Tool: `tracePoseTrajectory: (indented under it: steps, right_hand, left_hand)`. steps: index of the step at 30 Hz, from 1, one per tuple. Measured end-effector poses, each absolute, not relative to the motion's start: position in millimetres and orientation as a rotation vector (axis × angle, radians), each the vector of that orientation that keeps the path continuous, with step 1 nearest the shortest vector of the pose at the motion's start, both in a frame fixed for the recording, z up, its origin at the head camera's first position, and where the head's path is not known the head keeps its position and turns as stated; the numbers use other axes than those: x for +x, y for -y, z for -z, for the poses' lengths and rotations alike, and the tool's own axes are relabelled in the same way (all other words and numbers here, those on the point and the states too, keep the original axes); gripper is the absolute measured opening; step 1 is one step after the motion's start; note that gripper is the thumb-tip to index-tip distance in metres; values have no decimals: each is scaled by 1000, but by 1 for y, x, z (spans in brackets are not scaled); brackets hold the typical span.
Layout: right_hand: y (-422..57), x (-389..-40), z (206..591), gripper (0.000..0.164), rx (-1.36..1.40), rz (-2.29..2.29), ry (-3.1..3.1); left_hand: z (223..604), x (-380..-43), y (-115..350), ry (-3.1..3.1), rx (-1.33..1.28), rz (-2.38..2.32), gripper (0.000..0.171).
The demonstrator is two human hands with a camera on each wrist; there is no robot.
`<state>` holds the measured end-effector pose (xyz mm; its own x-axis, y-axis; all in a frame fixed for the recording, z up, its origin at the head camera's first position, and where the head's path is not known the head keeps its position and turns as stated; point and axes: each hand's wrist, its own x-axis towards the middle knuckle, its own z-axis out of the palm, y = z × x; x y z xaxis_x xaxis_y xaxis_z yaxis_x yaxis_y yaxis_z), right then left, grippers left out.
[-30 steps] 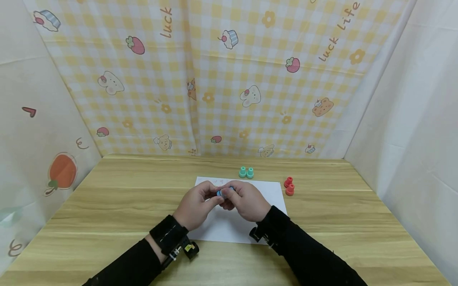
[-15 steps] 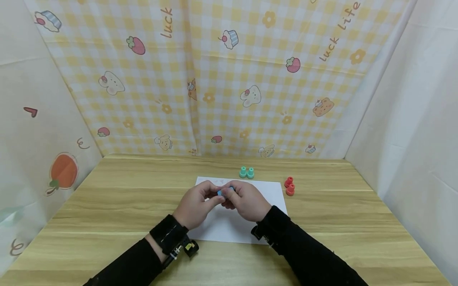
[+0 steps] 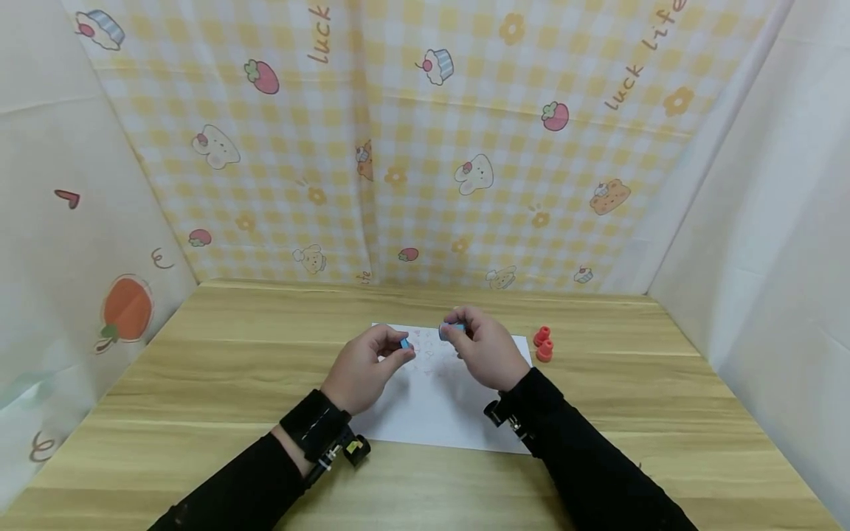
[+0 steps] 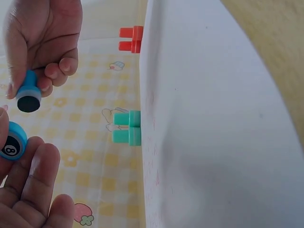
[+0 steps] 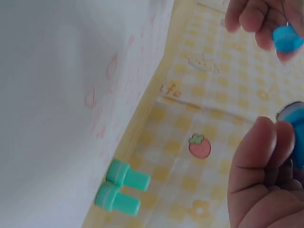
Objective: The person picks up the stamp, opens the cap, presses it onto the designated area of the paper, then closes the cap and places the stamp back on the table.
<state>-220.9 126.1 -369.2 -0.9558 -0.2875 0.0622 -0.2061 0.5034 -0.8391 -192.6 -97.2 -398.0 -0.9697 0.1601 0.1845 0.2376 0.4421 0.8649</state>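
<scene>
My left hand (image 3: 361, 372) pinches a small round blue cap (image 4: 15, 137), with a dark number 8 picture on its face, between thumb and fingers. My right hand (image 3: 488, 350) holds a blue toy stamp (image 4: 29, 92) by its handle; the dark stamping face is uncovered. A gap separates the two hands, both raised over a white sheet of paper (image 3: 438, 420). Faint red prints (image 5: 111, 66) mark the paper's far part. In the right wrist view the stamp is partly cut off by the frame edge.
Two red stamps (image 3: 544, 345) stand just right of the paper. Two green stamps (image 5: 126, 187) stand at its far edge, hidden behind my right hand in the head view. A checked cloth (image 3: 412, 147) hangs behind the wooden table (image 3: 252, 354).
The cap has come off the blue stamp. My right hand has moved up and to the right with the stamp, away from my left hand, which keeps the cap.
</scene>
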Motion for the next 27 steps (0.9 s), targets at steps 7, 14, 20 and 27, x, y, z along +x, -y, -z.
tracePoseTrajectory:
  steps: [7, 14, 20, 27]
  right_hand:
    - [-136, -228, 371, 24, -401, 1401, -2721]
    - [-150, -238, 368, 31, -317, 1300, -2767]
    - [-158, -249, 369, 24, -337, 1111, -2883]
    - [-157, -261, 377, 20, -423, 900, -2901]
  left_hand:
    - [397, -192, 98, 2604, -313, 1557, 18]
    - [399, -193, 98, 2597, -300, 1531, 19]
    - [401, -193, 98, 2602, -291, 1509, 18]
    - [400, -193, 98, 2610, -288, 1498, 19]
